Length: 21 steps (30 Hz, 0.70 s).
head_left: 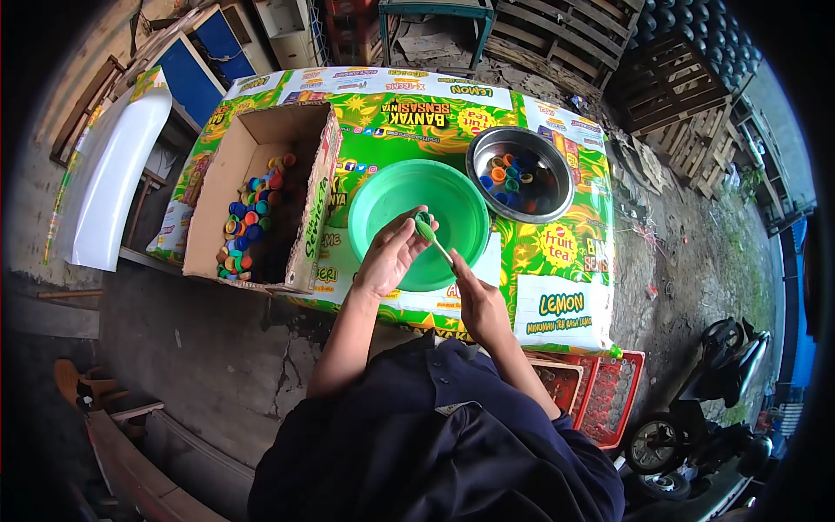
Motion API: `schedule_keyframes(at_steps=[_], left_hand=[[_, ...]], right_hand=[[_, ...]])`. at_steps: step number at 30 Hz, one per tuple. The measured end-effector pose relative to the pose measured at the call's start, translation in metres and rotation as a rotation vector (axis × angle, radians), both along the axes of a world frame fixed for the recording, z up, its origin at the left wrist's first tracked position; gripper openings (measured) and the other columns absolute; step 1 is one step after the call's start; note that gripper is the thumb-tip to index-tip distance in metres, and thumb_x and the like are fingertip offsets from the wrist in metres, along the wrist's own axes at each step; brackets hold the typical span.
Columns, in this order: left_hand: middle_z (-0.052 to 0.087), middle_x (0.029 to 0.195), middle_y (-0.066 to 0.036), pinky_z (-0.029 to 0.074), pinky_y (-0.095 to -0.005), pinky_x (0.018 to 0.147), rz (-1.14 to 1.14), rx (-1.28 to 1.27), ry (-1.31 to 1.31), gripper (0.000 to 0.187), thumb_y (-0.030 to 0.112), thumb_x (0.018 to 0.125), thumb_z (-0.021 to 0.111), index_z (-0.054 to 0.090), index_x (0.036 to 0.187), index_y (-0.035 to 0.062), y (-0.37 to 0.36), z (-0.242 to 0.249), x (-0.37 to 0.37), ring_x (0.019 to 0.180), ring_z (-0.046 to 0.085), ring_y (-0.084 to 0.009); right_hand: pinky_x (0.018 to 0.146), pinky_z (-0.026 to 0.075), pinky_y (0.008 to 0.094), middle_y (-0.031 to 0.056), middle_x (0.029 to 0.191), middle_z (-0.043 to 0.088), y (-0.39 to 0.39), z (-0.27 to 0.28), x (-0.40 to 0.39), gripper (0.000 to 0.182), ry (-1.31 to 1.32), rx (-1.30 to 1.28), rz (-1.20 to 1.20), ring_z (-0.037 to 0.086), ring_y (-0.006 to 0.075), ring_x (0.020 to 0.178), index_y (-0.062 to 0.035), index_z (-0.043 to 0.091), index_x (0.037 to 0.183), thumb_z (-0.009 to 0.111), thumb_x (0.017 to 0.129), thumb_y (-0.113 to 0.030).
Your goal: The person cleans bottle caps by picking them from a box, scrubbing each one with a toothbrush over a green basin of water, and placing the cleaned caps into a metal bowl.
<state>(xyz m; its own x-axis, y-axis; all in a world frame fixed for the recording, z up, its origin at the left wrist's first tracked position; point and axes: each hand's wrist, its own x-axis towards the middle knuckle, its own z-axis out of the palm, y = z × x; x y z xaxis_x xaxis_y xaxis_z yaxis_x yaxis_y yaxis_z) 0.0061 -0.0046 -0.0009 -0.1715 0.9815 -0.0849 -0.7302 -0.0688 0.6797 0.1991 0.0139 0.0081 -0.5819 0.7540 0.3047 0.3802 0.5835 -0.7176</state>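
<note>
**Inspector:** Step in hand?

**Assistant:** Close handwork over the green basin (457,200). In my judgement, a slim tool (443,251) is being worked at a small dark-green piece (424,215), probably a bottle cap; its outline is partly hidden.

**Inspector:** What does the next move call for?

**Assistant:** As judged from this pose, a steady left pinch and a controlled right wrist, with fingertips clear of the tool's green end.

**Inspector:** Report the grips.

**Assistant:** Left hand (391,252), at about half past seven from the basin's centre: narrow, fingertips closed about the small piece. Right hand (481,304), at five o'clock: fingers wrapped round the tool's pale shaft. Whether the green end actually touches the piece, I cannot tell.

**Inspector:** Locate the remaining items.

**Assistant:** Cardboard box (209,217) at nine o'clock, holding mixed-colour caps (252,232). Metal bowl (513,142) at two o'clock, just beside the basin, holding more caps (498,174). All stand on the printed table cover (417,143).
</note>
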Motion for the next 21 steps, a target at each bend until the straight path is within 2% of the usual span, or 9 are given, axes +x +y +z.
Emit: schedule_keyframes(at_steps=[1,4,7,11,12,13,15,18,21], left_hand=[[0.056,0.111,-0.005,0.046,-0.0279,0.084,0.015,0.018,0.121,0.031,0.018,0.091,0.051,0.051,0.118,0.0026,0.0,-0.004,-0.002,0.098,0.055,-0.0145],[0.057,0.109,-0.004,0.045,-0.0261,0.079,0.084,0.01,0.239,0.03,0.021,0.093,0.048,0.053,0.116,0.0025,-0.004,-0.005,0.002,0.095,0.055,-0.0123],[0.056,0.106,-0.004,0.045,-0.0263,0.077,0.14,0.056,0.297,0.031,0.026,0.095,0.043,0.053,0.113,0.0026,0.004,-0.008,0.006,0.092,0.054,-0.0115],[0.056,0.1,-0.004,0.045,-0.0277,0.076,0.184,0.069,0.402,0.034,0.03,0.097,0.036,0.053,0.109,0.0026,0.009,-0.021,0.005,0.088,0.053,-0.0118],[0.055,0.098,-0.004,0.044,-0.0289,0.076,0.197,0.053,0.364,0.035,0.03,0.097,0.034,0.052,0.109,0.0029,0.01,-0.016,0.007,0.086,0.052,-0.0125],[0.055,0.098,-0.004,0.044,-0.0291,0.077,0.189,0.051,0.362,0.035,0.031,0.097,0.033,0.052,0.109,0.0029,0.01,-0.016,0.007,0.086,0.052,-0.0127],[0.055,0.097,-0.005,0.044,-0.0296,0.077,0.17,0.052,0.359,0.037,0.032,0.097,0.033,0.052,0.109,0.003,0.012,-0.015,0.006,0.085,0.052,-0.0131],[0.054,0.096,-0.007,0.044,-0.031,0.078,0.096,0.043,0.239,0.04,0.034,0.097,0.033,0.051,0.108,0.0003,0.013,-0.025,0.006,0.084,0.051,-0.014],[0.054,0.096,-0.007,0.045,-0.0317,0.079,0.057,0.041,0.112,0.041,0.035,0.097,0.033,0.051,0.107,-0.0007,0.014,-0.024,0.008,0.083,0.051,-0.0138]], right_hand=[[0.054,0.045,0.0423,0.0233,0.073,0.06,0.001,0.003,0.003,0.047,-0.132,-0.059,0.004,0.06,0.035,0.059,-0.0111,0.04,0.132,0.045,0.086,-0.002],[0.047,0.041,0.042,0.0242,0.072,0.06,0.021,0.006,0.001,0.048,0.159,-0.115,-0.233,0.059,0.0335,0.052,-0.0112,0.039,0.132,0.046,0.086,-0.002],[0.049,0.043,0.0429,0.0237,0.067,0.058,-0.002,-0.008,-0.009,0.048,0.009,0.047,0.023,0.059,0.0351,0.052,-0.0162,0.041,0.132,0.05,0.085,-0.005],[0.047,0.043,0.0416,0.0224,0.065,0.058,0.021,-0.004,-0.007,0.046,0.092,0.006,-0.182,0.058,0.0346,0.051,-0.0163,0.042,0.13,0.048,0.086,-0.005],[0.047,0.043,0.0414,0.0222,0.066,0.058,0.023,-0.004,-0.008,0.045,0.135,0.01,-0.229,0.058,0.0343,0.051,-0.0158,0.042,0.13,0.048,0.086,-0.005],[0.047,0.043,0.0405,0.0223,0.068,0.059,0.015,-0.004,-0.007,0.045,0.061,0.047,-0.056,0.058,0.0337,0.051,-0.0131,0.041,0.13,0.047,0.087,-0.004],[0.048,0.043,0.0405,0.0219,0.068,0.059,0.011,-0.007,-0.008,0.046,-0.082,0.047,0.019,0.059,0.0339,0.053,-0.0123,0.04,0.131,0.047,0.086,-0.003],[0.05,0.043,0.0432,0.022,0.067,0.059,0.028,0.007,-0.01,0.047,0.115,-0.121,-0.271,0.058,0.0358,0.054,-0.0145,0.041,0.131,0.049,0.085,-0.005],[0.047,0.041,0.0435,0.0214,0.063,0.057,0.012,-0.016,-0.013,0.046,-0.034,0.045,0.023,0.057,0.0357,0.051,-0.0155,0.042,0.13,0.049,0.086,-0.006]])
